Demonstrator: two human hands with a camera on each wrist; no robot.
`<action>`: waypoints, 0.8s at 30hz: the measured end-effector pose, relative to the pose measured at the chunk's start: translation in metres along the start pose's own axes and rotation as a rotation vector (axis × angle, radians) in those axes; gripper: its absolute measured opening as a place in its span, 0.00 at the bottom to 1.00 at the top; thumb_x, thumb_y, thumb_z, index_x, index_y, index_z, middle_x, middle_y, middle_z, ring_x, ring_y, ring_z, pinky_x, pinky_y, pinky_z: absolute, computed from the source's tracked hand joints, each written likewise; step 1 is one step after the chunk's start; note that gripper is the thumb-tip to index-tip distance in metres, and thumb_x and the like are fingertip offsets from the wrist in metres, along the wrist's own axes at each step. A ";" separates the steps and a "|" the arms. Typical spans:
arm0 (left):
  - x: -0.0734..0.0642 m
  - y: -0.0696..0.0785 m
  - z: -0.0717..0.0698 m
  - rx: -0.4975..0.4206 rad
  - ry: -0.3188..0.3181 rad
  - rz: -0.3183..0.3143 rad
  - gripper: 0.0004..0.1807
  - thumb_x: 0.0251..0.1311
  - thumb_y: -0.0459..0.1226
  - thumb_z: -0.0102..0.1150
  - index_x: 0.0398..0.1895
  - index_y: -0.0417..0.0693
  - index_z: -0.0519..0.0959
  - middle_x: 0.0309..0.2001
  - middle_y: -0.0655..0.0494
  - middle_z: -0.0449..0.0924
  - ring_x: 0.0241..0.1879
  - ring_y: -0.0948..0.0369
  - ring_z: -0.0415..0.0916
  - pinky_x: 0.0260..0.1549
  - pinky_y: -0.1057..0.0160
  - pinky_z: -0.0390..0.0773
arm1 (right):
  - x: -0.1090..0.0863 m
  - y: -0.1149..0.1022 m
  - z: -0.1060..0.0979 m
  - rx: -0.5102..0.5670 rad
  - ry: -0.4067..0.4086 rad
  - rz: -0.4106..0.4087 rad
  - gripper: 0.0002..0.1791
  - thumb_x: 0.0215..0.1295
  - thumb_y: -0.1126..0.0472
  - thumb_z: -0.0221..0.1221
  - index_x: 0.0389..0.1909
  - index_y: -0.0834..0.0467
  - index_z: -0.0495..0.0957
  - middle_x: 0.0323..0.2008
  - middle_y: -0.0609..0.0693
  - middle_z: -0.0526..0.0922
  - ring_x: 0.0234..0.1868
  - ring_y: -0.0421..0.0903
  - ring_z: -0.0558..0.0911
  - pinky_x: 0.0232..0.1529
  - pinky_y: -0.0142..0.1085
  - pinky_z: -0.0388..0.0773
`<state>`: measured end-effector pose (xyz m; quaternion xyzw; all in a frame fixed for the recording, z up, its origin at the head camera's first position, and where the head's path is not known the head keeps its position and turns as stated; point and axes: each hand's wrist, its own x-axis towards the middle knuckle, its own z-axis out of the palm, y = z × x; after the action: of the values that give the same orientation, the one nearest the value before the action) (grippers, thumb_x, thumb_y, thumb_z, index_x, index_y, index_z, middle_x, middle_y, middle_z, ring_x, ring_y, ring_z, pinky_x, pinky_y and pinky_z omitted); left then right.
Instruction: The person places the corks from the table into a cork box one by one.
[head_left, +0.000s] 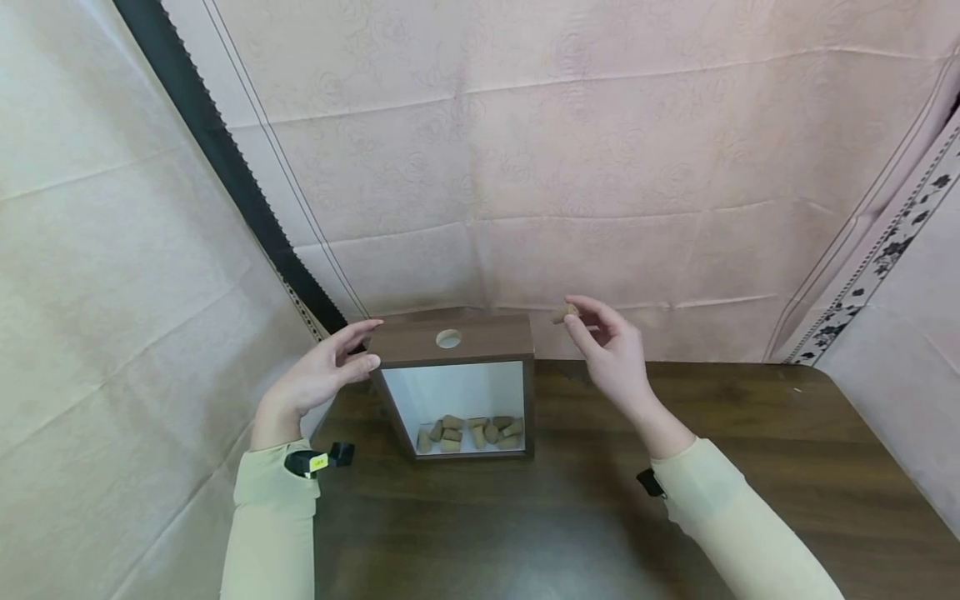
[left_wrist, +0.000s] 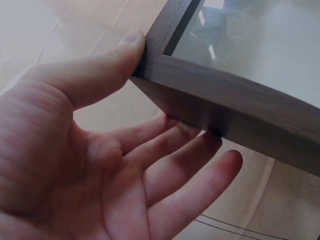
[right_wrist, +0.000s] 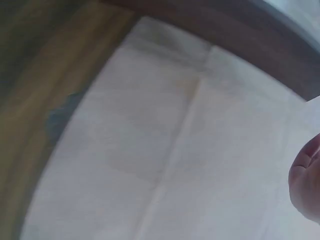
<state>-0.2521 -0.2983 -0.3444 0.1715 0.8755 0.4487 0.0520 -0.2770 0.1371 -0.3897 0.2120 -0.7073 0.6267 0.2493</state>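
A dark brown wooden shadow box with a clear front stands upright on the table, a round hole in its top. Several wine corks lie in a loose heap at its bottom. My left hand rests at the box's upper left corner. In the left wrist view, the thumb touches the front frame and extended fingers lie against the side. To the right of the box, my right hand pinches a cork between thumb and fingers, about level with the box top. Only part of this hand shows in the right wrist view.
The dark wood table spreads in front and to the right of the box. Pale cloth hangs right behind the box, with more cloth along the left side. A dark strip runs down the left corner.
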 end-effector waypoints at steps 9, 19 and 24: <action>0.002 -0.002 0.000 0.005 0.000 -0.009 0.41 0.78 0.47 0.62 0.86 0.50 0.56 0.85 0.41 0.51 0.80 0.38 0.57 0.68 0.38 0.73 | 0.018 -0.044 0.046 0.043 -0.125 -0.027 0.13 0.76 0.63 0.65 0.58 0.61 0.83 0.48 0.54 0.89 0.47 0.45 0.86 0.48 0.34 0.84; 0.001 -0.005 -0.001 0.019 0.010 -0.025 0.41 0.77 0.50 0.63 0.86 0.53 0.57 0.84 0.40 0.52 0.81 0.38 0.54 0.69 0.35 0.70 | 0.023 -0.065 0.094 -0.171 -0.382 -0.039 0.16 0.77 0.57 0.66 0.61 0.56 0.85 0.48 0.44 0.90 0.43 0.39 0.88 0.44 0.37 0.87; 0.001 -0.006 -0.001 0.019 0.014 -0.021 0.41 0.77 0.50 0.63 0.86 0.53 0.57 0.85 0.43 0.52 0.81 0.38 0.54 0.69 0.36 0.70 | 0.032 -0.067 0.103 -0.213 -0.443 0.025 0.15 0.77 0.56 0.66 0.59 0.57 0.86 0.46 0.45 0.90 0.42 0.40 0.87 0.43 0.37 0.86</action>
<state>-0.2550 -0.3019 -0.3486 0.1595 0.8820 0.4408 0.0489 -0.2700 0.0271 -0.3272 0.3079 -0.8094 0.4898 0.1011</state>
